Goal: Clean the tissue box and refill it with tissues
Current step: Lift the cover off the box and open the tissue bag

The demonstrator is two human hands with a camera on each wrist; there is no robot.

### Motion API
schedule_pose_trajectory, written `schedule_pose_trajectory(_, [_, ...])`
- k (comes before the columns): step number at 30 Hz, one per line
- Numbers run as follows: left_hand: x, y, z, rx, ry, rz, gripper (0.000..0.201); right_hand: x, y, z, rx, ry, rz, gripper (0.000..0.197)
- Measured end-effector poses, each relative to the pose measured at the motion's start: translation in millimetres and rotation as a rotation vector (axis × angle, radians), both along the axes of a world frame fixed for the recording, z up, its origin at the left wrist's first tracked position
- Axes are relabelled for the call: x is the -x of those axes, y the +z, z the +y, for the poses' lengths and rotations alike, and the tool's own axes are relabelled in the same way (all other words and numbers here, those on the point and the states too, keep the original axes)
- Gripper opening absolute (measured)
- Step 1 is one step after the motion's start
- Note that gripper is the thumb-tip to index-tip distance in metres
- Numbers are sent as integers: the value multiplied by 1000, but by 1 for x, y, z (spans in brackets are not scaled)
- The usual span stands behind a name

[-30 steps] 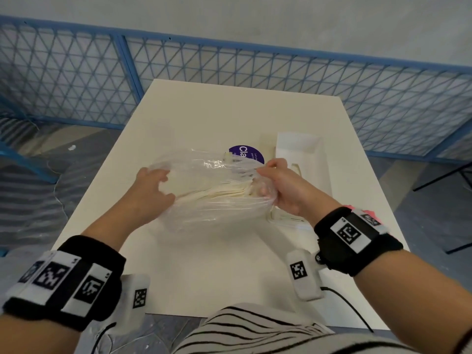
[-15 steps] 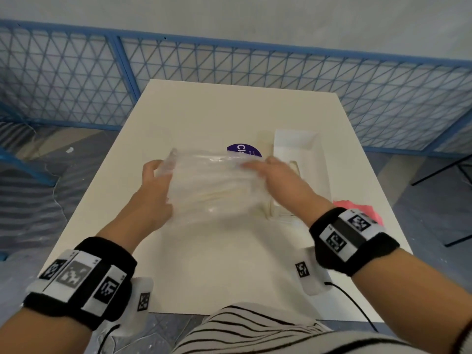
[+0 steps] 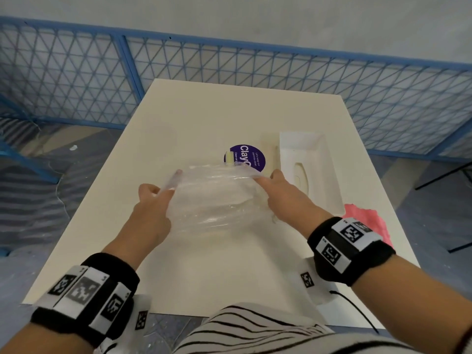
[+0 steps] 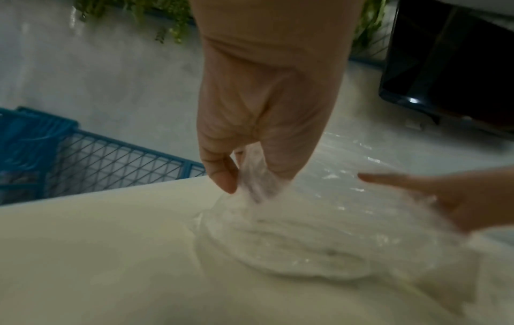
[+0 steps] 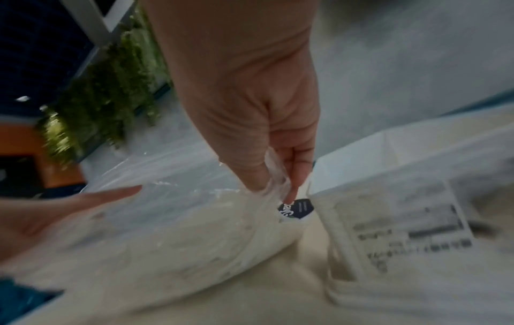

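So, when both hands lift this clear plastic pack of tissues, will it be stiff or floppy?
Probably floppy: the tissue pack bulges and its clear film is wrinkled. The film looks glossy, so possibly slippery; the left hand and the right hand each pinch a gathered end. Likely light, since pinches alone hold it.

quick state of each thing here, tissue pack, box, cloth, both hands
tissue pack: in clear wrap, on the table, held at both ends
left hand: pinches the wrap's left end
right hand: pinches the wrap's right end
tissue box: open side up, empty, right of the pack
pink cloth: crumpled at the table's right edge, untouched
table: bears a round purple sticker, partly behind the pack
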State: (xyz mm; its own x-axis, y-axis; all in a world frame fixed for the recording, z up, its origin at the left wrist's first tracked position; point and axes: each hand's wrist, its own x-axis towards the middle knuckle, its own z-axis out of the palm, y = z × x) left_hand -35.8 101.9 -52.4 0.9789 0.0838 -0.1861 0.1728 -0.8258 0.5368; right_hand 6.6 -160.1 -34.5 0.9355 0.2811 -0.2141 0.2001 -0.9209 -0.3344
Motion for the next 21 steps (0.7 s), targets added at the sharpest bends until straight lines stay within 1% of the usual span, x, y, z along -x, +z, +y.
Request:
schedule_pose_trajectory(3, [0, 1, 1, 7, 15, 63, 94, -2, 2, 4, 56, -5, -60, 60])
schedule_pose_trajectory(4, [0, 3, -1, 24, 8, 68, 95, 0, 4, 6, 162, 25, -120, 61])
schedule_pose_trajectory(5, [0, 5, -3, 37, -3, 66, 95, 1, 3, 6, 262, 74, -237, 64])
schedule_pose_trajectory(6, [-1, 7, -4, 49, -17, 59, 94, 1, 5, 8, 266, 106, -406, 61])
schedule_pose_trajectory(7, [0, 8, -6, 64, -35, 54, 93, 2, 6, 13, 171, 134, -560, 53])
schedule_pose_trajectory(8, [0, 10, -8, 76, -56, 53, 91, 7, 9, 19, 16, 146, -606, 40])
schedule_pose_trajectory(9, [1, 12, -10, 84, -77, 53, 90, 11, 18, 25, -74, 152, -543, 23])
schedule_pose_trajectory(10, [2, 12, -12, 91, -91, 53, 89, 13, 21, 33, -115, 210, -383, 7])
schedule_pose_trajectory(11, [3, 13, -13, 99, -101, 52, 90, 12, 15, 40, -25, 359, -322, 9])
schedule_pose_trajectory(12, [3, 14, -14, 110, -107, 53, 91, 11, 11, 47, -24, 418, -249, 11])
schedule_pose_trajectory(13, [4, 14, -14, 119, -116, 54, 93, 10, 6, 54, -58, 397, -177, 10])
schedule_pose_trajectory(14, [5, 14, -13, 123, -126, 55, 96, 6, 1, 61, -30, 396, -184, 22])
schedule_pose_trajectory(15, [6, 14, -12, 123, -138, 57, 98, -1, -9, 66, -13, 439, -197, 35])
schedule_pose_trajectory(16, [7, 14, -11, 116, -151, 58, 101, -6, -16, 70, 41, 447, -154, 41])
schedule_pose_trajectory(18, [7, 13, -10, 99, -167, 55, 106, -13, -22, 78, 172, 398, -90, 50])
schedule_pose_trajectory(21, [5, 9, -8, 78, -180, 45, 108, -15, -31, 84, 191, 367, -117, 63])
